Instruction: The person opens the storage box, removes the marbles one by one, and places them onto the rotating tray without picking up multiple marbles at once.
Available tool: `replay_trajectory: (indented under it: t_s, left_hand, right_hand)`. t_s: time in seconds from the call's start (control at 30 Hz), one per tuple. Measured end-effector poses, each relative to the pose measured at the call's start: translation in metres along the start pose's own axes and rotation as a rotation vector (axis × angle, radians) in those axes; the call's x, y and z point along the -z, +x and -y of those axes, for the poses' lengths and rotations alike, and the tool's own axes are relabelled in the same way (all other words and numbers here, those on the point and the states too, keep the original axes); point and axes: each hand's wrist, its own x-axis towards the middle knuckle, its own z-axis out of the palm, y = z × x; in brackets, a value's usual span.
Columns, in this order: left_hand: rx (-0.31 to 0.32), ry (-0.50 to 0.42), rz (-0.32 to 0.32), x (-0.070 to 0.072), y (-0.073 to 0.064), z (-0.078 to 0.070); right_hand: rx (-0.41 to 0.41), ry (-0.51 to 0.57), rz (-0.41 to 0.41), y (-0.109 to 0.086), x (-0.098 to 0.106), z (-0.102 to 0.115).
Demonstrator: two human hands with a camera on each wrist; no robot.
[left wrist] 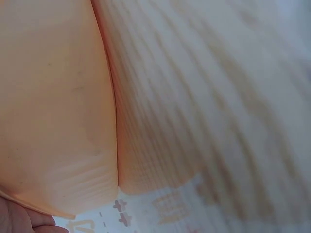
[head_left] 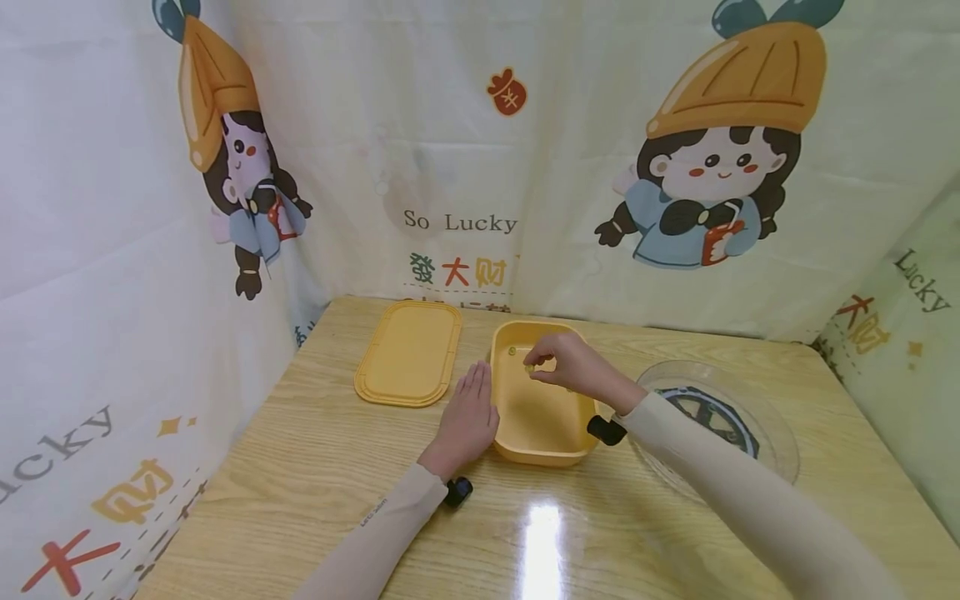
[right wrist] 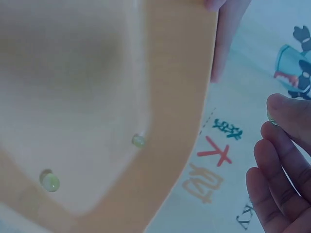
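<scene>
A deep yellow-orange plastic box (head_left: 536, 425) stands on the wooden table, with translucent green marbles on its floor. One marble (head_left: 512, 351) lies near its far left corner; the right wrist view shows two, a marble (right wrist: 50, 181) and another marble (right wrist: 138, 140). Over the box, my right hand (head_left: 573, 367) pinches a small green marble (right wrist: 271, 117) between thumb and index finger, mostly covered by the fingertips. With straight fingers, my left hand (head_left: 467, 417) rests along the box's left outer wall; only a few of its fingertips (left wrist: 41, 218) show in the left wrist view.
Left of the box lies a flat yellow-orange lid (head_left: 411, 354). To the right, partly under my right forearm, is a clear round dish (head_left: 783, 450) with a dark spoked pattern in it. A printed curtain (head_left: 450, 150) encloses the table's back and sides.
</scene>
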Motion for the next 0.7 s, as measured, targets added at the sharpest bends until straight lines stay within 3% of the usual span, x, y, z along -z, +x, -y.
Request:
replay_trajectory:
  t_s: [0.37, 0.7]
  left_hand:
    - [-0.005, -0.017, -0.017, 0.002, -0.001, -0.001]
    - [0.001, -0.016, -0.009, 0.000, 0.000, 0.000]
  right_hand:
    - [0.068, -0.035, -0.007, -0.033, 0.016, 0.013]
    - [-0.040, -0.052, -0.062, -0.079, 0.030, 0.011]
